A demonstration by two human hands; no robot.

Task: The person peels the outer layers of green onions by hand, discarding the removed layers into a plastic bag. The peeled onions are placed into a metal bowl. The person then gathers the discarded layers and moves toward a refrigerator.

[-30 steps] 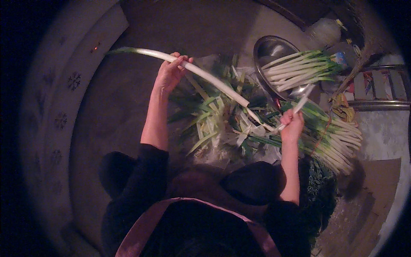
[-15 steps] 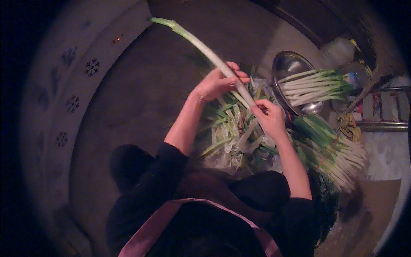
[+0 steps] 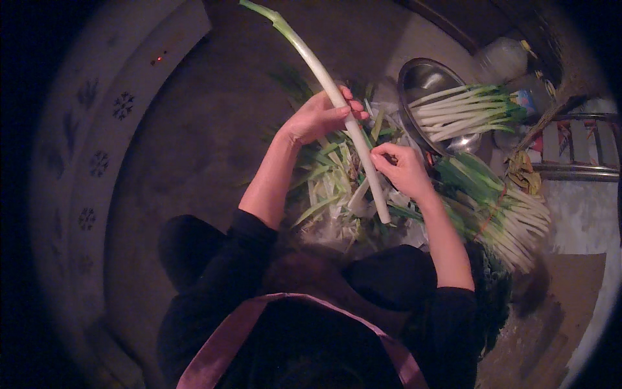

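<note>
A long white leek (image 3: 311, 61) with a green top slants from the top middle toward the centre, held in my left hand (image 3: 314, 120), whose fingers curl round its middle. Just right of the stalk, my right hand (image 3: 402, 168) is closed in a pinch beside a thin green strip; what its fingertips grip is too small to make out. Below both hands lies a loose heap of leek leaves and peelings (image 3: 330, 178). To the right, a tied bundle of leeks (image 3: 515, 220) lies with its green tops toward the heap.
A steel bowl (image 3: 431, 74) holds several trimmed leeks (image 3: 453, 110). Behind it stands a clear plastic jug (image 3: 502, 61). A slatted metal-framed item (image 3: 576, 168) is at the right, above brown cardboard (image 3: 570, 279). A pale panel with snowflake patterns (image 3: 139, 71) curves along the left.
My hands came together: the left moved right, the right left and up, releasing the peel it held at first. The leek has swung steeper, and its lower end now extends below my right hand.
</note>
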